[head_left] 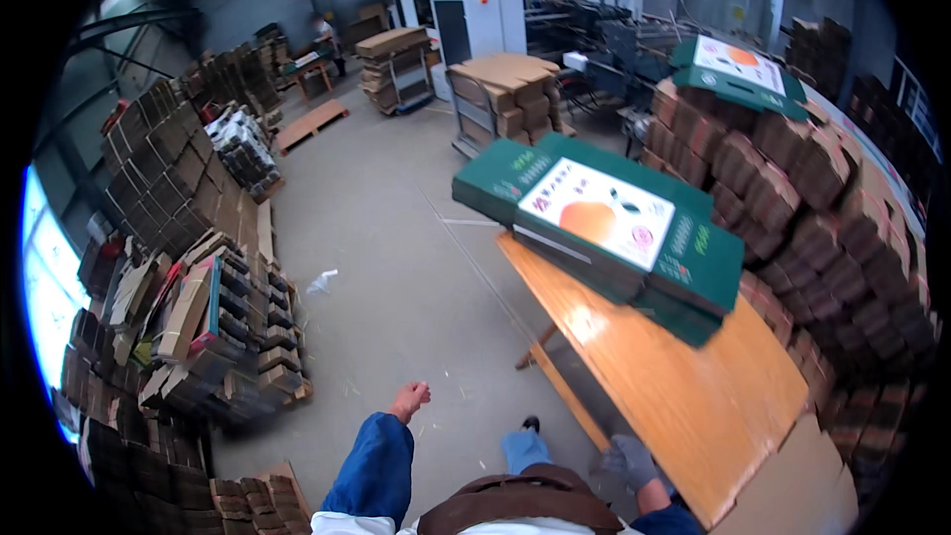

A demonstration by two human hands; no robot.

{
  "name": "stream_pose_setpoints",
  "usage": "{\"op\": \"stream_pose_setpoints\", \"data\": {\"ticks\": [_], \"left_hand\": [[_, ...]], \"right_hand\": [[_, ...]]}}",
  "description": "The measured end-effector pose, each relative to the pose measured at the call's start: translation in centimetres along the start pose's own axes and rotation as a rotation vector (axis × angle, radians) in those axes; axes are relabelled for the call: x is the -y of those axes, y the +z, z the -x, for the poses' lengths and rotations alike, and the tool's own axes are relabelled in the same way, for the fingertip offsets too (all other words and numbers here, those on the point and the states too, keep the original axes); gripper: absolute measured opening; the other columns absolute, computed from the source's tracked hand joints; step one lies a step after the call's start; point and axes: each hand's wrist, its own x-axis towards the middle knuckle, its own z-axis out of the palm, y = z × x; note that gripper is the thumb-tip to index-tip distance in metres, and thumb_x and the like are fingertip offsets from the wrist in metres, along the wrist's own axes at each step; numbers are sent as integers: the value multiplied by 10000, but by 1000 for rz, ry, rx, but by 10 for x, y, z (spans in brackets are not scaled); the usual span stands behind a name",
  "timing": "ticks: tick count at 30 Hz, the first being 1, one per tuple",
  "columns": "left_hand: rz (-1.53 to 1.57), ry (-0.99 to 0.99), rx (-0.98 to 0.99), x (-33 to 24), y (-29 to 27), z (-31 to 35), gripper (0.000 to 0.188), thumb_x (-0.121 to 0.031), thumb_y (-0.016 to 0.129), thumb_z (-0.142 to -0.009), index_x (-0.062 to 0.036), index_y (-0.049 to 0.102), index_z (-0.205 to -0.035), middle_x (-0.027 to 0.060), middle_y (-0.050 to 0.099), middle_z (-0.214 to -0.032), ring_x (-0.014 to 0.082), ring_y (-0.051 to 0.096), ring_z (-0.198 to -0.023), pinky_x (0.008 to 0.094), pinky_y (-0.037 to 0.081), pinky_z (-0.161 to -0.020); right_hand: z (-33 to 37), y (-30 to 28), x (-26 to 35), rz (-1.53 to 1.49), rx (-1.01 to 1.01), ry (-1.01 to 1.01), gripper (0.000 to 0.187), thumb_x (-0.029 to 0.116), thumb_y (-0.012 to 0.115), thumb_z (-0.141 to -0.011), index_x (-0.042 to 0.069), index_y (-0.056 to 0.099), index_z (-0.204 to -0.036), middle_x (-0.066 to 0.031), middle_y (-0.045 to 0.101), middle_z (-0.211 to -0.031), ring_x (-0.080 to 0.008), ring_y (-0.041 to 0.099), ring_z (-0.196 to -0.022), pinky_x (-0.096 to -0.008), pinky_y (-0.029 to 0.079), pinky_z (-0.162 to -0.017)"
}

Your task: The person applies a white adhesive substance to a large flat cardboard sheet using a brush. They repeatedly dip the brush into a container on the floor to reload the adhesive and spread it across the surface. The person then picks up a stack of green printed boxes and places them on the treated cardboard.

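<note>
My left hand hangs in front of me over the floor, its fingers curled closed and nothing showing in them. My right hand wears a grey glove and is low beside the near left edge of the wooden table; its fingers are smeared, and I cannot tell if it touches the table. On the far end of the table lies a stack of flat green cartons, printed with an orange fruit on a white panel. The stack overhangs the table's far left edge and is apart from both hands.
Bundled cardboard stacks rise along the right, with more green cartons on top. Strapped cardboard piles line the left. A loaded cart stands ahead before a white machine. Plastic scrap lies on the floor.
</note>
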Motion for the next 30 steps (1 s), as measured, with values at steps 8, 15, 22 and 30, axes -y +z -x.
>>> {"op": "stream_pose_setpoints", "data": {"ticks": [8, 15, 22, 30], "left_hand": [[-44, -52, 43, -175, -51, -151, 534, -558, 459, -968, -118, 552, -1255, 69, 619, -1241, 201, 581, -1168, 443, 403, -981], [-142, 1, 98, -326, -112, -344, 795, -679, 433, -923, -124, 340, -1484, 117, 488, -1428, 262, 453, -1324, 505, 322, -1080], [-155, 17, 316, -494, -40, -534, 944, -784, 383, -872, -137, 229, -1542, 154, 344, -1541, 313, 315, -1428, 544, 202, -1144], [-98, -141, 533, -514, 12, -682, 1013, -851, 330, -833, -159, 192, -1560, 188, 286, -1566, 364, 295, -1432, 568, 170, -1160]], "right_hand": [[-157, 106, 82, -97, 132, -110, 342, 231, 541, -966, 3, 540, -1222, -206, 658, -918, -315, 674, -724, -463, 591, -670], [-229, 142, 100, 262, 28, -381, 416, 290, 546, -987, 7, 519, -1291, -175, 680, -963, -255, 682, -785, -380, 586, -665], [-268, 110, 102, 0, -664, -463, 299, 262, 557, -969, 12, 610, -1125, -96, 640, -796, -187, 588, -604, -318, 494, -534], [-270, 289, 348, 884, -1295, -601, 390, 118, 561, -945, 5, 526, -1316, -180, 438, -1451, -331, 416, -1345, -423, 352, -1091]]}}
